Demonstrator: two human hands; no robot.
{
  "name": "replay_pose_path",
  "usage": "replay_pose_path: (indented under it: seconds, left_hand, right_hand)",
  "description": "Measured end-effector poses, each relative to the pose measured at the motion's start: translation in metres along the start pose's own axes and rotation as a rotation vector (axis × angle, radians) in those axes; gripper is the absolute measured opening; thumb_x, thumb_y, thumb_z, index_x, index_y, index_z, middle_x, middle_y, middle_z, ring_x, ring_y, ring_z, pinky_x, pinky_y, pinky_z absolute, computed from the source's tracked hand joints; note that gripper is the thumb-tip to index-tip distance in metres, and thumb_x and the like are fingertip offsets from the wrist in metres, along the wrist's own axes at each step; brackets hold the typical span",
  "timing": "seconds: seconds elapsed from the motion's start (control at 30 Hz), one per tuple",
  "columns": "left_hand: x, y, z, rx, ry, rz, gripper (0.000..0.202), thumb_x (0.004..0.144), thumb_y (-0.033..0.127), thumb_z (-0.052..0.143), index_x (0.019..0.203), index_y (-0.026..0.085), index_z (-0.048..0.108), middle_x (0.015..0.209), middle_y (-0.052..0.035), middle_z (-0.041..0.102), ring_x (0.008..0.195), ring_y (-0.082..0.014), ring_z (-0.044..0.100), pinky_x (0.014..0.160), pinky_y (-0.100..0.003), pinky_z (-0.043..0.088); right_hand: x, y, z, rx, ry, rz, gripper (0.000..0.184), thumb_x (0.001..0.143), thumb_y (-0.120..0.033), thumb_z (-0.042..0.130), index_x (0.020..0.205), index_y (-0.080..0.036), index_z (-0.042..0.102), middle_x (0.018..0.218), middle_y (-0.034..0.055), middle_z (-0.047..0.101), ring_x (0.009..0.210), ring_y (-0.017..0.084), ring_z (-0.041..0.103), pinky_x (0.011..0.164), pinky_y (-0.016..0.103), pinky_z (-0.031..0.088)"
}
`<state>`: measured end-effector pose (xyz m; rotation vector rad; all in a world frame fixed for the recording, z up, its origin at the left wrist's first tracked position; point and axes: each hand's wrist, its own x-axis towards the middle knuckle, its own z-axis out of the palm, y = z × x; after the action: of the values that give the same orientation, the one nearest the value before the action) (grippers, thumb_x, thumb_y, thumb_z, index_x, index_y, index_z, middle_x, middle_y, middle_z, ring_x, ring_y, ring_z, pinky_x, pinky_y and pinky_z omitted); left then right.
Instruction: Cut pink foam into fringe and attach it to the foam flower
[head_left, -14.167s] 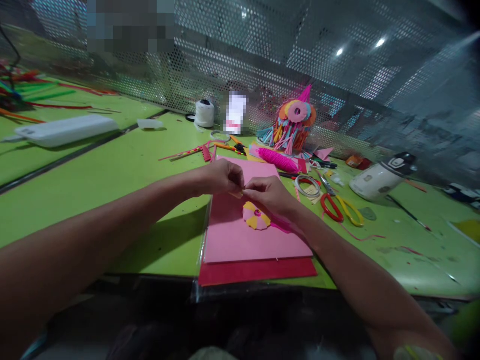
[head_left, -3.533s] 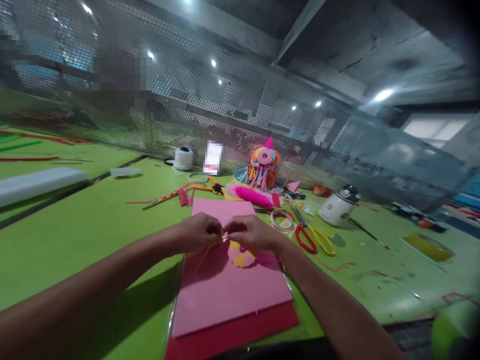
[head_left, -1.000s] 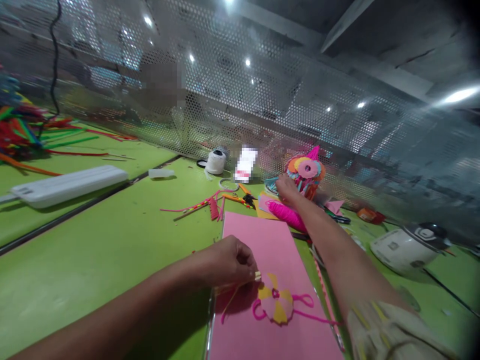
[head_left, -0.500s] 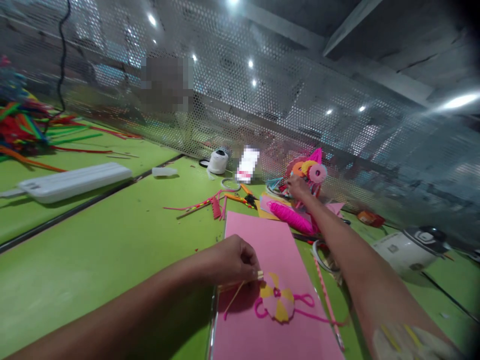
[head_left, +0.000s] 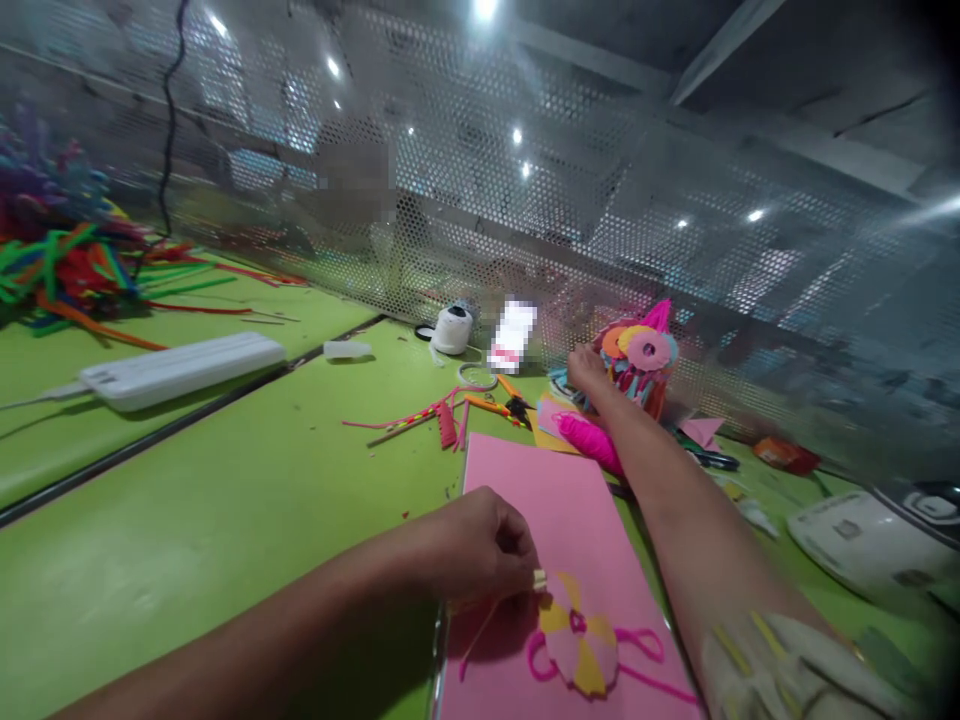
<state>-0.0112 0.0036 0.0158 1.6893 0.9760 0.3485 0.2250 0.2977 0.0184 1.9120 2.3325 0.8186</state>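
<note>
My left hand [head_left: 480,545] is closed in a pinch on a thin pale stick [head_left: 537,578] over a pink foam sheet [head_left: 555,510]. Just right of it lies a pink-and-yellow paper disc [head_left: 579,646] tied with pink yarn [head_left: 645,642]. My right hand [head_left: 586,372] is stretched far forward and touches a colourful paper-fringe ornament [head_left: 637,360] by the mesh wall; its fingers are closed at the ornament's left side. A skein of pink yarn [head_left: 589,440] lies under my right forearm.
On the green table [head_left: 225,490]: a white power strip [head_left: 184,368], a heap of coloured pipe cleaners [head_left: 67,270], a white thread spool [head_left: 453,330], paper strips [head_left: 420,415], small pliers [head_left: 506,405], a white appliance [head_left: 874,540]. A perforated metal wall [head_left: 465,200] bounds the far side.
My right hand left the stick and reached out to the fringe ornament, which has tipped a little. My left hand kept its pinch on the stick. The camera turned slightly left.
</note>
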Motion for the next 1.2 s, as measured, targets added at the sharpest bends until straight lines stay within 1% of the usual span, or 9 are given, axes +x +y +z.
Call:
replay_pose_path:
  seconds: [0.13, 0.23, 0.33, 0.4, 0.47, 0.53, 0.67, 0.83, 1.2]
  left_hand:
    - [-0.001, 0.001, 0.002, -0.034, -0.02, -0.003, 0.028, 0.07, 0.037, 0.057, 0.083, 0.016, 0.072, 0.078, -0.0061, 0.071, 0.061, -0.0125, 0.057, 0.049, -0.02, 0.037]
    - [0.001, 0.0, 0.003, -0.051, -0.021, -0.007, 0.028, 0.07, 0.037, 0.058, 0.082, 0.016, 0.072, 0.078, -0.0058, 0.071, 0.058, -0.0109, 0.054, 0.048, -0.02, 0.036]
    - [0.002, -0.002, 0.003, -0.034, -0.013, -0.015, 0.029, 0.07, 0.038, 0.058, 0.081, 0.015, 0.071, 0.079, -0.0064, 0.07, 0.057, -0.0105, 0.053, 0.047, -0.02, 0.034]
    - [0.003, -0.003, 0.003, -0.024, -0.012, -0.014, 0.029, 0.07, 0.038, 0.058, 0.081, 0.015, 0.071, 0.079, -0.0065, 0.07, 0.058, -0.0108, 0.053, 0.047, -0.02, 0.034]
    - [0.003, -0.004, 0.003, -0.027, -0.015, -0.008, 0.029, 0.07, 0.037, 0.057, 0.083, 0.016, 0.07, 0.08, -0.0063, 0.07, 0.06, -0.0116, 0.055, 0.048, -0.02, 0.035]
    - [0.004, -0.005, 0.004, -0.039, -0.013, -0.004, 0.028, 0.069, 0.037, 0.058, 0.083, 0.016, 0.07, 0.081, -0.0065, 0.071, 0.062, -0.0128, 0.057, 0.051, -0.021, 0.037]
    - [0.005, -0.007, 0.004, -0.053, -0.018, 0.002, 0.027, 0.069, 0.036, 0.059, 0.081, 0.015, 0.069, 0.083, -0.0078, 0.071, 0.069, -0.015, 0.06, 0.057, -0.023, 0.041]
    - [0.004, -0.006, 0.004, -0.063, -0.023, 0.012, 0.025, 0.07, 0.035, 0.058, 0.079, 0.014, 0.068, 0.085, -0.0092, 0.071, 0.071, -0.0162, 0.061, 0.059, -0.024, 0.043]
    - [0.002, 0.002, 0.002, -0.04, -0.017, -0.005, 0.025, 0.069, 0.032, 0.058, 0.081, 0.014, 0.07, 0.081, -0.0081, 0.071, 0.063, -0.013, 0.058, 0.051, -0.02, 0.039]
  right_hand:
    - [0.001, 0.003, 0.005, -0.014, 0.019, -0.022, 0.028, 0.087, -0.027, 0.053, 0.11, -0.012, 0.054, 0.114, 0.0099, 0.055, 0.099, 0.02, 0.056, 0.083, 0.04, 0.047]
    - [-0.003, 0.006, 0.004, -0.012, 0.021, -0.057, 0.018, 0.086, -0.016, 0.051, 0.098, -0.009, 0.062, 0.113, 0.0145, 0.054, 0.107, 0.024, 0.049, 0.085, 0.036, 0.044]
    - [-0.007, 0.005, 0.004, -0.006, 0.015, -0.083, 0.02, 0.081, -0.006, 0.048, 0.091, -0.007, 0.066, 0.111, 0.0194, 0.053, 0.111, 0.028, 0.043, 0.082, 0.031, 0.044]
    - [-0.009, 0.004, 0.004, -0.002, 0.013, -0.083, 0.023, 0.082, -0.005, 0.045, 0.091, -0.007, 0.066, 0.109, 0.0191, 0.054, 0.111, 0.028, 0.043, 0.082, 0.031, 0.044]
    - [-0.01, 0.004, 0.006, 0.005, 0.011, -0.074, 0.022, 0.085, -0.007, 0.044, 0.093, -0.007, 0.064, 0.109, 0.0166, 0.055, 0.111, 0.026, 0.044, 0.083, 0.033, 0.044]
    - [-0.009, 0.005, 0.008, 0.015, 0.004, -0.055, 0.018, 0.087, -0.015, 0.047, 0.098, -0.01, 0.061, 0.11, 0.0123, 0.056, 0.107, 0.023, 0.049, 0.085, 0.036, 0.045]
    - [-0.004, 0.005, 0.014, 0.041, -0.02, 0.047, 0.028, 0.087, -0.028, 0.053, 0.11, -0.013, 0.054, 0.112, 0.0088, 0.056, 0.096, 0.02, 0.057, 0.081, 0.04, 0.048]
    - [0.002, 0.001, 0.019, 0.09, -0.021, 0.198, 0.027, 0.088, -0.029, 0.052, 0.109, -0.013, 0.054, 0.108, 0.0078, 0.058, 0.091, 0.018, 0.059, 0.077, 0.037, 0.05]
    - [0.003, -0.004, 0.017, 0.181, -0.012, 0.358, 0.027, 0.087, -0.028, 0.053, 0.107, -0.011, 0.056, 0.106, 0.009, 0.059, 0.092, 0.019, 0.059, 0.078, 0.037, 0.05]
